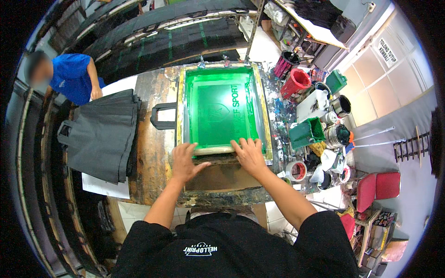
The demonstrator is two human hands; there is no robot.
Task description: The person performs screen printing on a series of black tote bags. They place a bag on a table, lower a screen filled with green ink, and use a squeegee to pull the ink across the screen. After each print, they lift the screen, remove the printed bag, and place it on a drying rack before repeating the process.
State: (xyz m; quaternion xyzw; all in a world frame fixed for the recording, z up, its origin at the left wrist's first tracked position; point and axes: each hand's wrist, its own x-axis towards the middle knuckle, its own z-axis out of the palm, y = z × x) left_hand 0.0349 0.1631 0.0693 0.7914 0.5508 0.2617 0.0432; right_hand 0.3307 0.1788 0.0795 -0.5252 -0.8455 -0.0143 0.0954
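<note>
A screen-printing frame [181, 97] lies on the worktable, its mesh [208, 120] coated with bright green ink and showing a darker printed design. Across the near end of the mesh lies a squeegee [214, 150] with a pale wooden edge. My left hand [185, 162] is at its left end, fingers curled over and thumb pointing right. At the other end, my right hand [249, 155] has its fingers bent over the bar. A dark grey bag handle [164, 116] sticks out from under the frame's left side; the rest of that bag is hidden.
Stacked dark grey bags [102, 134] lie at the left, beside a person in a blue shirt [72, 78]. Ink tubs, a red bucket [296, 83], a green container [307, 132] and tape rolls [296, 170] crowd the right side. Clamps [201, 62] sit at the frame's far edge.
</note>
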